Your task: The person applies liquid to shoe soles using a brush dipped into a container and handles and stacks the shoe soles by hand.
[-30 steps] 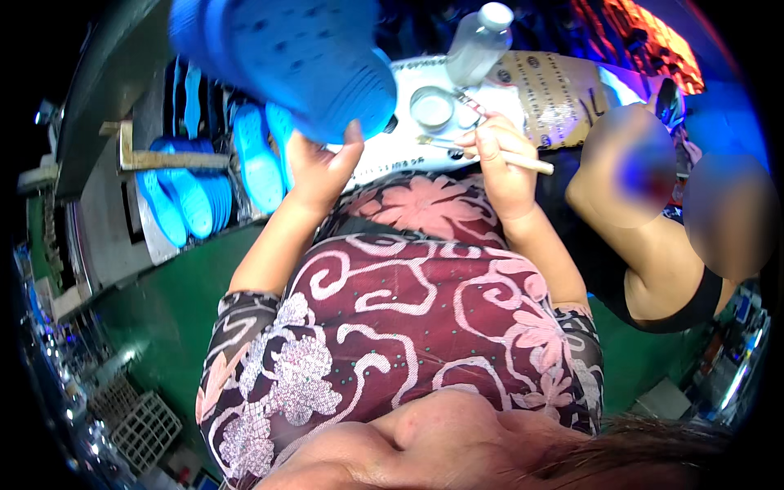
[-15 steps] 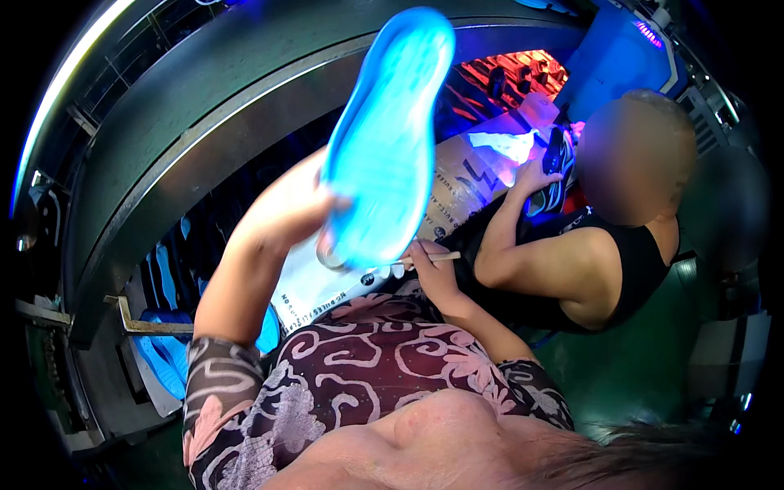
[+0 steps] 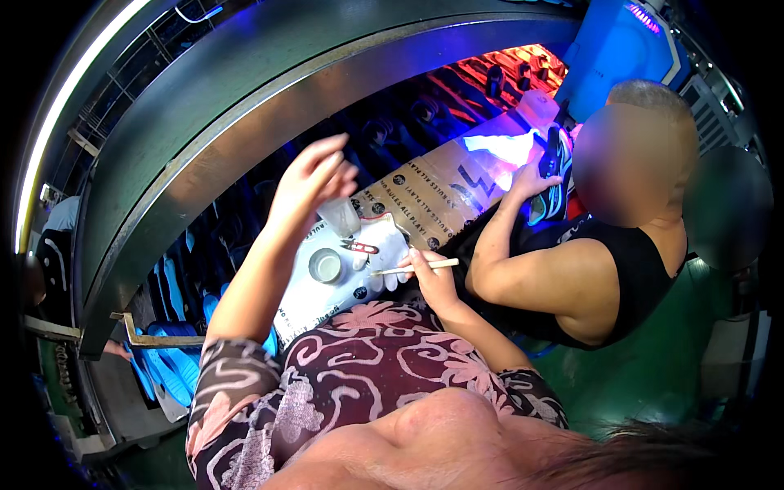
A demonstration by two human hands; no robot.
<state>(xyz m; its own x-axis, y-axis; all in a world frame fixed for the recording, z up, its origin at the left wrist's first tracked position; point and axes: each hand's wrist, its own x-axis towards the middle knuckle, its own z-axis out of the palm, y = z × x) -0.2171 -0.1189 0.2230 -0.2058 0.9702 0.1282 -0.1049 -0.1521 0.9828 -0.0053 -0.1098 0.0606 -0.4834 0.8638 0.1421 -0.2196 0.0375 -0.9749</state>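
My left hand (image 3: 321, 173) is raised in front of the green shelf, empty, its fingers loosely apart and slightly blurred. Below it, a clear plastic cup (image 3: 338, 217) stands on the covered work surface. My right hand (image 3: 434, 282) grips a thin brush (image 3: 433, 265) by its pale handle, the tip pointing left. Near the brush tip lie small thread snips with red handles (image 3: 360, 247) on a white glove (image 3: 387, 241). A round cup with greyish contents (image 3: 326, 266) sits left of the brush.
A long green metal shelf (image 3: 204, 98) curves overhead. Blue shoe soles (image 3: 175, 359) are stacked at lower left. On the right, a co-worker (image 3: 572, 269) holds a dark shoe (image 3: 555, 175). Printed brown cardboard (image 3: 425, 196) lies along the bench. Farther back, shoes (image 3: 523, 73) sit under red light.
The blue shoe sole has left my left hand and is out of view. That hand's fingers have loosened and moved up slightly. My right hand still holds the brush.
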